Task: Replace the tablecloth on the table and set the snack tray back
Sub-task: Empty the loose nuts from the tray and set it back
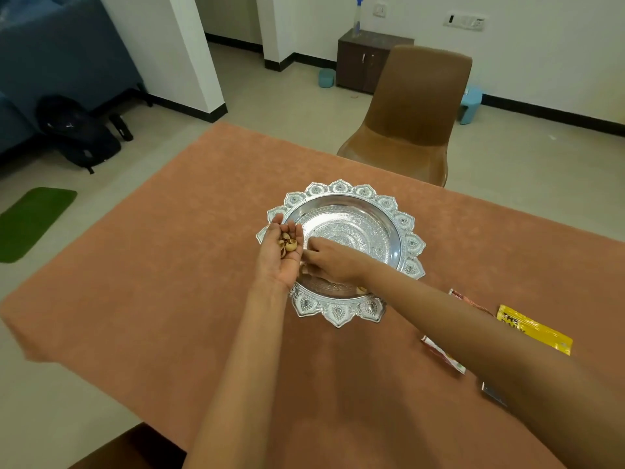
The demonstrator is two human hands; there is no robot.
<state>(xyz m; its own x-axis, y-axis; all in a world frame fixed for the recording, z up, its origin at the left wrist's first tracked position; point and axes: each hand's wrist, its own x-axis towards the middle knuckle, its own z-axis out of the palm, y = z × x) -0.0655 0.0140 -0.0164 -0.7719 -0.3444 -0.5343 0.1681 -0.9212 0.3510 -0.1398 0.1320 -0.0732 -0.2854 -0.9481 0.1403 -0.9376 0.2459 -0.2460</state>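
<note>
Near edge: dark brown seat top [128,448] at bottom L, just by the table's near edge; only a corner shows.
Cloth: orange-brown tablecloth [189,265] spread flat over the table, drooping over the L edge.
Wrappers: on the cloth at R, partly hidden by the R forearm: small blue packet [492,394], red-and-white wrapper [443,355], yellow packet w/ black print [537,330], thin red strip wrapper [470,301]. All lie off the tray, nr it.
Tray: ornate round silver snack tray w/ petal-shaped rim [355,194] sits upright on the cloth, abt mid-table. One pale shell bit [362,289] lies in it at the near side, by the R wrist.
L hand: left hand [282,262] palm up over the tray's L rim, fingers loosely extended, cupping a small heap of tan nut shells [287,244].
R hand: right hand [329,257] palm down inside the tray, fingertips at the tray floor. Can't tell if they pinch anything; too blurred.
Hands together: close, R fingertips just beside the L palm, not clasped.
Far edge: brown moulded plastic chair [416,110] at the table's far side.
Floor L: green mat [30,221]; black backpack [81,137] by a blue sofa [61,52].
Back wall: dark wood cabinet [365,62] w/ a clear spray bottle [357,18] on top; teal tub [326,77] on the floor to its L; light blue stool [471,104] beyond the chair at R.
</note>
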